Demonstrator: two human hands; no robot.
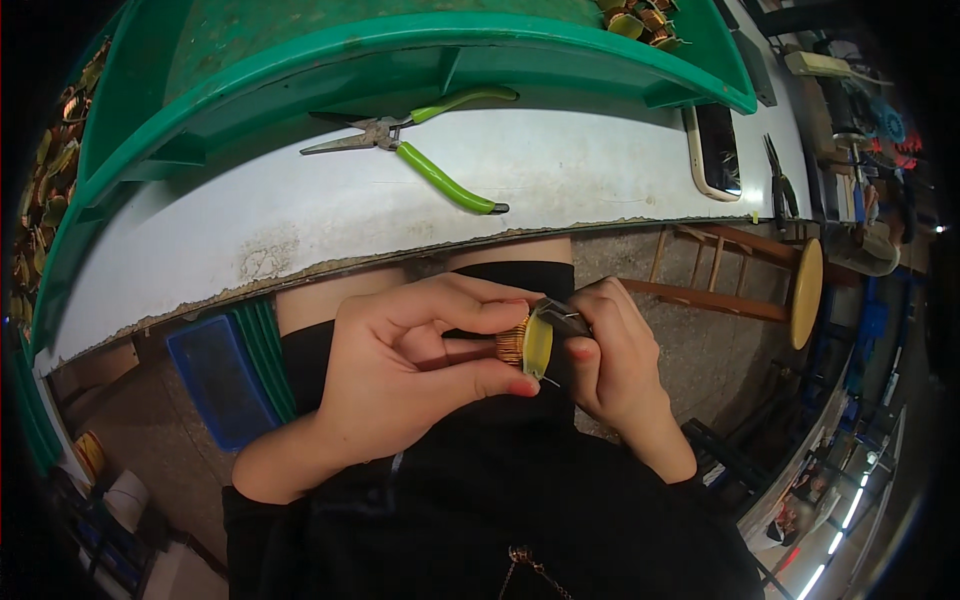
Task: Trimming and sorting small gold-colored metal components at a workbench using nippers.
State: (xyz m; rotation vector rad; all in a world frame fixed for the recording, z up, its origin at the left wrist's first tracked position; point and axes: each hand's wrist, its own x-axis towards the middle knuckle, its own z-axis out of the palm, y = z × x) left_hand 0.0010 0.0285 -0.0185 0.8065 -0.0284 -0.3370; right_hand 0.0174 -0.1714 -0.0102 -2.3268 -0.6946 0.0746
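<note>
A small coil (511, 343) wound with copper wire is pinched between the thumb and fingers of my left hand (375, 365), above my lap. On its right side sits a yellow-green disc (539, 345), and thin wire ends stick out past it. My right hand (628, 365) is closed around a dark, blocky tool (562, 318), whose exact kind I cannot make out. The tool's end meets the upper edge of the disc. Beyond my hands, long-nose pliers (435, 178) with green handles lie spread on the white table (590, 165).
A green tray (400, 42) lines the table's back, with several coils (645, 22) in its right corner. More coils (45, 195) fill a bin at far left. A phone (716, 150) and dark tweezers (779, 178) lie right. Below are a wooden stool (806, 293) and blue bin (222, 380).
</note>
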